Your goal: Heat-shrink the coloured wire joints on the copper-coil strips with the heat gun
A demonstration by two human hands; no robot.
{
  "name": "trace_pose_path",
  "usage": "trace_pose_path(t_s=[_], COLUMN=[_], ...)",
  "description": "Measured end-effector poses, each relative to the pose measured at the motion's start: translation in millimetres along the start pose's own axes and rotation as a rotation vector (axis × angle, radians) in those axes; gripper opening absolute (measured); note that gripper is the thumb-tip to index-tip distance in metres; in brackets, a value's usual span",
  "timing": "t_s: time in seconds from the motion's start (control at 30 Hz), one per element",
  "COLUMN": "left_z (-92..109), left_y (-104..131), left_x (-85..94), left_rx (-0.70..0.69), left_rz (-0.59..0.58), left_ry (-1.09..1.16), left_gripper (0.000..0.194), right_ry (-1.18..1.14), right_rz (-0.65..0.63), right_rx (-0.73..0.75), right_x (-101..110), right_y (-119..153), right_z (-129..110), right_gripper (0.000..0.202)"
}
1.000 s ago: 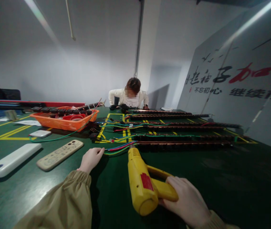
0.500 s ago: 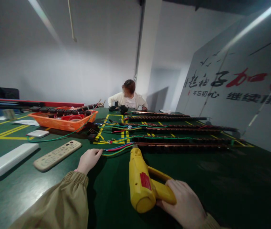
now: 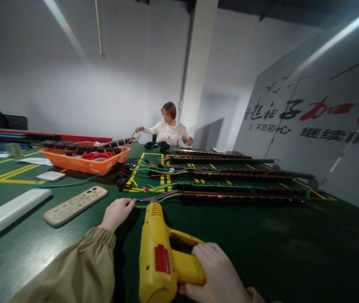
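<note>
My right hand [image 3: 215,269] is wrapped round the handle of a yellow heat gun [image 3: 157,252] with a red label. Its metal nozzle points away from me, close to a bundle of coloured wires [image 3: 163,197]. My left hand [image 3: 118,213] pinches the near ends of these wires, which are blue, red and green. They run right to a long dark strip with copper-coloured bars [image 3: 239,198]. Several similar strips [image 3: 255,173] lie behind it, with green, blue and yellow wires at their left ends.
An orange basket [image 3: 84,166] of parts stands left. Nearer lie a beige remote control [image 3: 75,206], a white power bank [image 3: 13,210] and a small white box [image 3: 51,176]. Across the green table [image 3: 280,248] with yellow lines sits a co-worker [image 3: 170,130].
The heat gun in my right hand has moved left and slightly nearer me, its nozzle shifting along the wires toward my left hand. The co-worker has raised an arm toward the basket.
</note>
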State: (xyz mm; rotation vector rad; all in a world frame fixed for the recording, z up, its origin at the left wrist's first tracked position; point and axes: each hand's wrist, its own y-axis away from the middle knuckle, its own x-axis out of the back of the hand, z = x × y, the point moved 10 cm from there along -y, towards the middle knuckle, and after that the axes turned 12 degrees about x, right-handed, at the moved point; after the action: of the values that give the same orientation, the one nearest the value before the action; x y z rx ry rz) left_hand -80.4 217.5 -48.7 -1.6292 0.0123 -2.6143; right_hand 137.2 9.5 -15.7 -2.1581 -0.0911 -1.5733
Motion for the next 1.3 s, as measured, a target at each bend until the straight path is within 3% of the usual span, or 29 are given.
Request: trace_pose_path(t_s=[0.23,0.6,0.93,1.3], left_z=[-3,-9,-7,-6], left_y=[-5,-7,-7,-4], left_x=[-6.5,1.0,-3.4,-1.9], left_rx=[-0.001,0.07,0.029,0.029], left_rz=[-0.032,0.056,0.024,-0.011], left_ry=[-0.016,0.009,0.017,0.046], left_gripper=[0.049,0.047,0.043,0.043], right_ry=[-0.123,-0.1,-0.061,0.086], right_rz=[0.02,0.034,0.044,-0.016], right_rx=[0.174,0.2,0.098,-0.143], right_x=[-16,-17,-8,7], right_y=[-18,-14,-6,23], right_z=[-21,-20,-8,37], right_gripper=[0.057,0.057,0.055,0.04])
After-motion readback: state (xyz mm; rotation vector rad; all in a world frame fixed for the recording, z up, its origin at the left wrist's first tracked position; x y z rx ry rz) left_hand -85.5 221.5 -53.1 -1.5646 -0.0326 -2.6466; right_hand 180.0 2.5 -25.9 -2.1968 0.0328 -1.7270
